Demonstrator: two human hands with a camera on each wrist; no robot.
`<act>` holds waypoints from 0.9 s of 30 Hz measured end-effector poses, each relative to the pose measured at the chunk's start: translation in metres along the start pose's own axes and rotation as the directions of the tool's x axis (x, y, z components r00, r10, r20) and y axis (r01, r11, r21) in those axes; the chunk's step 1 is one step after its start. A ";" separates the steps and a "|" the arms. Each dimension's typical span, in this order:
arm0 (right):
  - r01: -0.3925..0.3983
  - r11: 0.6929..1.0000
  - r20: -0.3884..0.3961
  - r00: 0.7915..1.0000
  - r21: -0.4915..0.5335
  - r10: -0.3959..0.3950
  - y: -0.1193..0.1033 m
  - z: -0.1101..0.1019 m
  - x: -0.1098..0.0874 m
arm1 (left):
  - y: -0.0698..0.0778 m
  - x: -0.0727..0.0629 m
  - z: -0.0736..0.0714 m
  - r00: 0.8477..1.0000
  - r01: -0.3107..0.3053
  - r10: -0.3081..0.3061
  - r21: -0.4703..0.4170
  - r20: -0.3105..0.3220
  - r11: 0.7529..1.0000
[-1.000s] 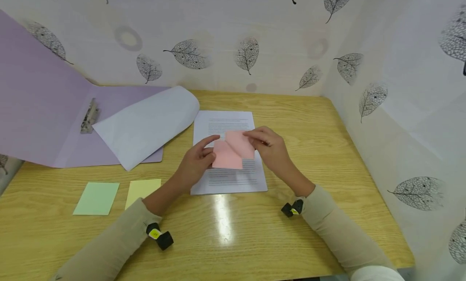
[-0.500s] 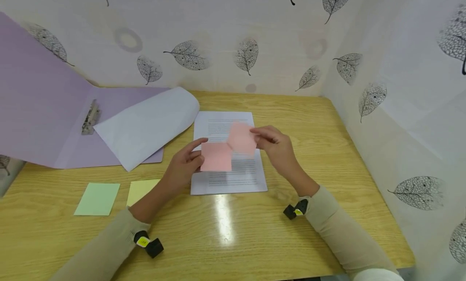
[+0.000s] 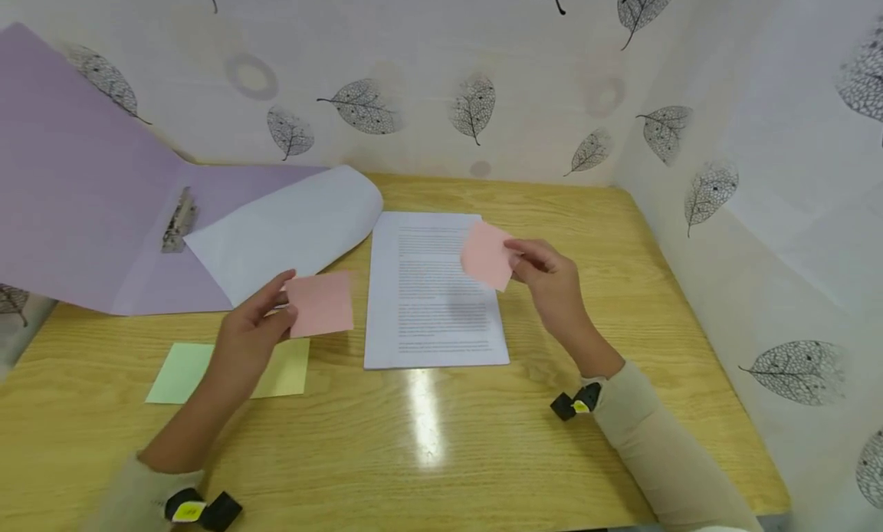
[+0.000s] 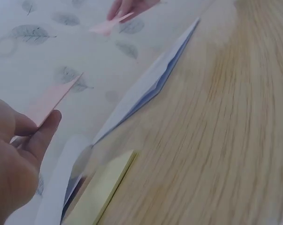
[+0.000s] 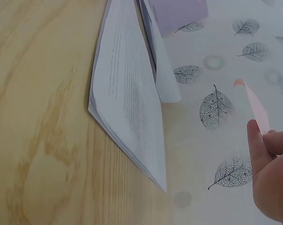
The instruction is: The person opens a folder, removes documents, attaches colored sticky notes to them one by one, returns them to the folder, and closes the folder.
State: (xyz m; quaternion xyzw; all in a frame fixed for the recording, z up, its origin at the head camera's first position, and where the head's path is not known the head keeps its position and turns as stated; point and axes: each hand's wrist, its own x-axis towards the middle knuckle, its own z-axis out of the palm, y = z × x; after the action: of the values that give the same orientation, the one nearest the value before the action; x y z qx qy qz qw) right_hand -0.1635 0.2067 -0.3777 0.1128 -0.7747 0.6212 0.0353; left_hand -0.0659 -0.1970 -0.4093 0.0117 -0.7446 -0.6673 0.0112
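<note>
My left hand [image 3: 251,336] pinches a pink sticky note pad [image 3: 320,304] by its left edge, held above the table near the yellow pad. Between the thumb and fingers of my right hand [image 3: 552,283] is a single pink sticky note [image 3: 488,256], raised over the upper right of a printed paper stack [image 3: 434,310]. In the right wrist view the note [image 5: 256,107] looks thin, with a curled top edge. The left wrist view shows the pink pad [image 4: 50,101] edge-on in my left fingers.
A yellow sticky note pad [image 3: 286,369] and a green one [image 3: 181,371] lie at the left, partly behind my left arm. An opened purple folder [image 3: 83,187] with a metal clip [image 3: 179,221] and a curling white sheet [image 3: 290,225] is behind them. Leaf-patterned cloth borders the table.
The pink note has come apart from the pad. My left hand has moved left and nearer with the pad; my right hand has shifted slightly right with the note.
</note>
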 end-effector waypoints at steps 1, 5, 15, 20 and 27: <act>-0.009 1.000 0.000 1.000 -0.007 0.009 0.000 -0.001 -0.001 | -0.002 -0.004 -0.011 1.000 -0.004 0.004 -0.014 -0.022 1.000; -0.044 0.999 0.002 0.999 -0.024 0.044 0.002 -0.004 -0.003 | -0.008 -0.023 -0.060 0.988 0.073 -0.065 0.051 -0.143 0.996; -0.097 0.994 0.021 0.995 -0.044 0.097 0.002 -0.005 -0.007 | -0.051 -0.059 -0.179 0.870 0.375 -0.224 0.294 -0.439 0.879; -0.110 0.993 0.031 0.993 -0.038 0.111 0.001 -0.004 -0.006 | -0.088 -0.070 -0.217 0.872 0.353 -0.167 0.354 -0.460 0.866; -0.104 0.994 0.043 0.994 -0.021 0.105 0.003 -0.003 -0.007 | -0.099 -0.074 -0.225 0.862 0.325 -0.130 0.338 -0.489 0.883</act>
State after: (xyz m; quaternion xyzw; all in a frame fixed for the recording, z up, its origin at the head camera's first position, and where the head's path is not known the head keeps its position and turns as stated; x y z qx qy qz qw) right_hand -0.1579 0.2109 -0.3808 0.0851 -0.7858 0.6125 -0.0132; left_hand 0.0153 -0.4293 -0.4828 0.2587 -0.8371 -0.4714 0.1009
